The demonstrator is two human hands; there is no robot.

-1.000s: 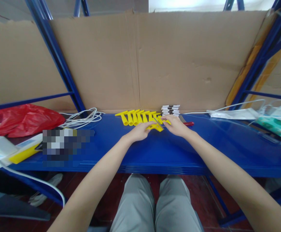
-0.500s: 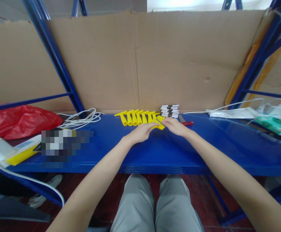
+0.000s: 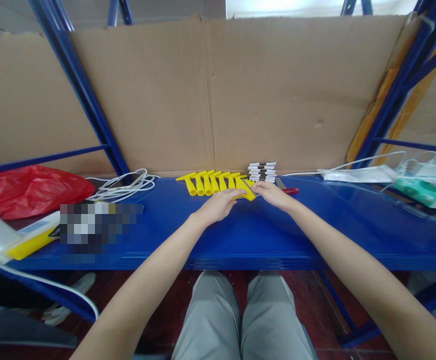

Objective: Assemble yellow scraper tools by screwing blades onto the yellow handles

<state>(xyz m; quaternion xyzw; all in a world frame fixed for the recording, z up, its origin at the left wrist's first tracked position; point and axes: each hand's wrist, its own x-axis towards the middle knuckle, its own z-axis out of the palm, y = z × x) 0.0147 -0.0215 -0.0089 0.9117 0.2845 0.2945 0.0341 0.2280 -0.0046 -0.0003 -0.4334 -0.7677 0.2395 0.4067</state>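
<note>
My left hand (image 3: 220, 205) is closed on a yellow plastic handle (image 3: 248, 192) above the blue tabletop, its fingers wrapped around the left side. My right hand (image 3: 272, 195) meets that piece from the right with its fingertips pinched together. A thin grey edge shows by those fingertips, too small to name. Behind the left hand stands a row of several yellow T-shaped plastic handles (image 3: 207, 185), their round hollow ends facing me. Just behind the right hand is a stack of small white packets with dark bands (image 3: 262, 171). A red-handled tool (image 3: 291, 190) lies beside the right hand, partly hidden.
A red plastic bag (image 3: 38, 190), a coiled white cable (image 3: 133, 185) and a blurred dark item (image 3: 94, 230) occupy the left side. At right are a white sleeve (image 3: 356, 174) and a green packet (image 3: 428, 192). Cardboard (image 3: 278, 95) walls the back between blue posts.
The yellow handle has turned slightly between my hands, and more of its face shows. My left fingers have shifted a little over it. The view has moved slightly.
</note>
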